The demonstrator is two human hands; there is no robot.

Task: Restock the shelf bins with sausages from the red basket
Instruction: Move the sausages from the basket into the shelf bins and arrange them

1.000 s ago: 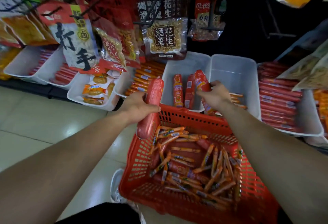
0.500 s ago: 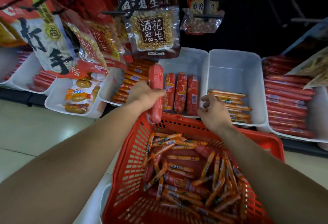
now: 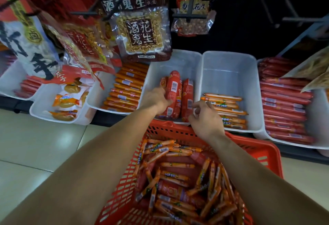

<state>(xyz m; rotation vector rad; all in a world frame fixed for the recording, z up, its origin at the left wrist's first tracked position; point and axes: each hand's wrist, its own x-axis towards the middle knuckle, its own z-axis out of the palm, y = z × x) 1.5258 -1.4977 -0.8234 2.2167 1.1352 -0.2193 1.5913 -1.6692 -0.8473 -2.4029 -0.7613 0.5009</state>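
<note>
Dim shop aisle, pale floor tiles, white shelf bins [image 3: 229, 59] in a row beneath hanging peanut packets [image 3: 142, 34]. Head view: left hand [image 3: 156, 100] over the middle bin [image 3: 185, 59], fingers curled round the left flank of a fat red sausage [image 3: 173, 89] lying lengthwise atop the others packed there. Right hand [image 3: 204, 117] just right of that row, fingers loosely bent and apart, holding nothing. Near edge: red basket [image 3: 263, 146], heaped with thin orange sausages [image 3: 178, 178]. Probably laying the fat one down. Ease it flat into line with its neighbours before letting go; steady the row from the right to stop any rolling.
</note>
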